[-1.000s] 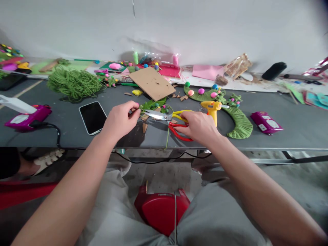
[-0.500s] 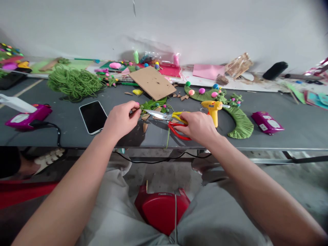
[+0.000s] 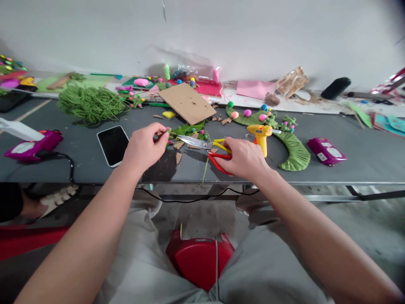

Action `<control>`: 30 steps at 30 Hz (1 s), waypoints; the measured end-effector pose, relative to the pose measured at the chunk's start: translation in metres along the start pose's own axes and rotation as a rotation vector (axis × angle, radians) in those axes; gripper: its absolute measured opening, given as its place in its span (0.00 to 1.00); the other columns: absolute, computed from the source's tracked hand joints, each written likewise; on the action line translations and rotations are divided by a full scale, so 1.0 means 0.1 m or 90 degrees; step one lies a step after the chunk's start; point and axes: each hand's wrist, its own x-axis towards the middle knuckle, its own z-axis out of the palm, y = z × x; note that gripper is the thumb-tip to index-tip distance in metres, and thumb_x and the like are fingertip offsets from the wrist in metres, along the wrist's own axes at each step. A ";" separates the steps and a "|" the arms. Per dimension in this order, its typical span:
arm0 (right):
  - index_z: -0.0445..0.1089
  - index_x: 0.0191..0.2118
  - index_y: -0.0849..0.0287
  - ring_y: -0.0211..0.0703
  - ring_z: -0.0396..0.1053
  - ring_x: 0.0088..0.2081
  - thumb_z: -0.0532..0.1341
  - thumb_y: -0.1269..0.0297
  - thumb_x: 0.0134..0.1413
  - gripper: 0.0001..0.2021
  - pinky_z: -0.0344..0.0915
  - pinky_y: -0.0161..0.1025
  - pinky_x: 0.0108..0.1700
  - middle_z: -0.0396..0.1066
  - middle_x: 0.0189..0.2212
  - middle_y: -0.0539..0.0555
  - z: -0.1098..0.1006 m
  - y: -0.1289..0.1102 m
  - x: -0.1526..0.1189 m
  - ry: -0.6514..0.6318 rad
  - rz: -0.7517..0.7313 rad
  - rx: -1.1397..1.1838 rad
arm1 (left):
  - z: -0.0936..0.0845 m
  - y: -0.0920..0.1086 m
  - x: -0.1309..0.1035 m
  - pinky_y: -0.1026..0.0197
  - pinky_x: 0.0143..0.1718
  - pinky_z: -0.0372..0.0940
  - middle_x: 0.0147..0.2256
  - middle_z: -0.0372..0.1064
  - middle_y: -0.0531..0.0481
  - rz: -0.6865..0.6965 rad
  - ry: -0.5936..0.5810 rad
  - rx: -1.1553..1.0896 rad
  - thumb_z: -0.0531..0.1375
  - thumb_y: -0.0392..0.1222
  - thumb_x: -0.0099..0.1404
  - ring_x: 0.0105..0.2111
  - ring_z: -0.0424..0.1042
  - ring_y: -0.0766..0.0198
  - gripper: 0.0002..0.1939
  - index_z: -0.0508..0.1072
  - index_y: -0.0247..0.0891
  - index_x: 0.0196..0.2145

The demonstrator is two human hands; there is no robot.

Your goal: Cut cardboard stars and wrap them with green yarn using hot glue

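My left hand is closed in a pinch on a small green yarn piece with pink at its end. Most of that piece is covered by my fingers. In my right hand is a pair of scissors with one yellow and one red handle. Their blades point left, tips close to the green piece. Under and behind the blades lie green leafy bits with small pom-poms and brown cardboard scraps. A yellow glue gun rests just beyond my right hand, beside a green yarn-wrapped crescent.
A phone lies left of my left hand, near a purple power socket with a black cable. Behind are a heap of green yarn and a cardboard sheet. Another purple socket sits at right.
My left hand has drawn slightly left, away from the blade tips, with the green piece. The scissor handles look closer together in my right hand. The view has shifted a little.
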 end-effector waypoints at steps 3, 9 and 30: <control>0.72 0.40 0.56 0.48 0.71 0.33 0.58 0.41 0.58 0.21 0.46 0.38 0.28 0.77 0.32 0.55 0.01 0.00 -0.01 -0.019 -0.005 0.001 | -0.01 -0.02 0.01 0.60 0.35 0.69 0.35 0.79 0.46 0.002 0.044 -0.034 0.58 0.49 0.68 0.31 0.77 0.59 0.11 0.75 0.41 0.41; 0.74 0.42 0.57 0.47 0.71 0.40 0.62 0.50 0.61 0.16 0.59 0.38 0.36 0.73 0.41 0.57 0.14 0.12 -0.05 -0.097 -0.084 0.044 | -0.04 -0.09 0.01 0.60 0.33 0.70 0.34 0.77 0.48 -0.025 0.073 -0.077 0.59 0.47 0.68 0.28 0.78 0.61 0.10 0.75 0.41 0.40; 0.72 0.54 0.63 0.41 0.72 0.39 0.62 0.55 0.63 0.20 0.70 0.38 0.43 0.76 0.42 0.57 0.05 0.10 -0.08 0.079 -0.089 0.447 | 0.13 0.45 -0.17 0.60 0.30 0.73 0.36 0.76 0.49 -0.045 0.044 -0.296 0.60 0.50 0.70 0.33 0.79 0.60 0.12 0.73 0.40 0.44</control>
